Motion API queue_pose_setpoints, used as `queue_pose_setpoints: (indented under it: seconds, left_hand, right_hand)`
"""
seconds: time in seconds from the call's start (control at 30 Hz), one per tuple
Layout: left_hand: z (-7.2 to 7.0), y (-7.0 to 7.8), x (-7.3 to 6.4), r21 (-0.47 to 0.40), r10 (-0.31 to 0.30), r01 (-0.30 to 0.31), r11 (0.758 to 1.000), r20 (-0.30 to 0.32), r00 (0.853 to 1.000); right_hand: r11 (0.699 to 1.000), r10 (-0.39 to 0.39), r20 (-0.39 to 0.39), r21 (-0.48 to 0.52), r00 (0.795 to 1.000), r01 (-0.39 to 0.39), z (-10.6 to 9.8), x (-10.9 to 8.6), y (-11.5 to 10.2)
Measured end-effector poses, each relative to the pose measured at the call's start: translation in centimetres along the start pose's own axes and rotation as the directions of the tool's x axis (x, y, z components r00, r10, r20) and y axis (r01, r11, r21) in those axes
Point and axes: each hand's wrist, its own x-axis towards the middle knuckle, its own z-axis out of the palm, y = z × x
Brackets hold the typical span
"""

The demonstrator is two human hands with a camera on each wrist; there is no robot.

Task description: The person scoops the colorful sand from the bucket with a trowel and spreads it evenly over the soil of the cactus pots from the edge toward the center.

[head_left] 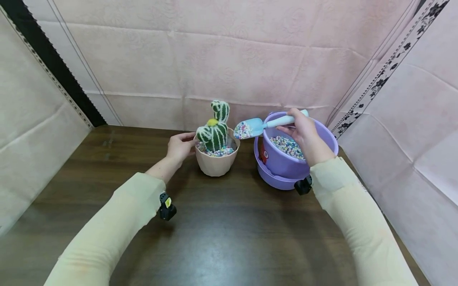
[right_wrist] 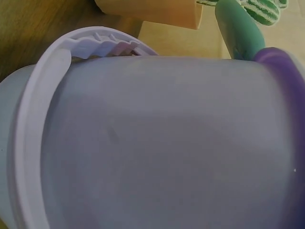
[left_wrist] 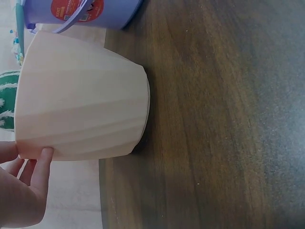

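- the left hand (head_left: pixel 180 147) has its fingers bent against the flowerpot (head_left: pixel 214 166), pinching it at the rim; one fingertip presses the outer wall.
- the right hand (head_left: pixel 302 128) has its thumb and fingers curled round the handle of the garden trowel (head_left: pixel 255 128), clamped on it.
- the trowel's light blue blade reaches out leftward from the right fingers, loaded with multicoloured pebbles (head_left: pixel 242 130); its tip appears at the flowerpot's near-right rim, though whether it touches cannot be told.
- the flowerpot stands upright just right of the left fingers, beige with a faceted wall.
- inside it, beyond the left fingertips, rises a green, white-striped toy cactus (head_left: pixel 214 137) with a yellow flower (head_left: pixel 212 122), more coloured pebbles round its base.
- below the right fingers sits a purple bucket (head_left: pixel 286 167) partly filled with similar pebbles, its handle (right_wrist: pixel 31 157) lowered round the side.
- both rest on a dark wooden table (head_left: pixel 214 234), which extends nearer the person than either hand's fingers.
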Motion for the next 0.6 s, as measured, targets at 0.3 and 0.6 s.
queue_pose_setpoints:
  seconds: [0.3, 0.6]
  left_hand:
    - [0.0, 0.1, -0.1, -0.007, -0.002, 0.002, 1.0, 0.005, 1.0]
    - [0.1, 0.1, -0.2, -0.004, -0.007, 0.007, 1.0, -0.003, 1.0]
  right_hand:
    - [0.999, -0.02, 0.005, -0.025, 1.0, 0.02, 0.6, 0.1, 0.0]
    - [0.995, -0.044, 0.0, -0.094, 0.999, 0.044, 1.1, 0.2, 0.1]
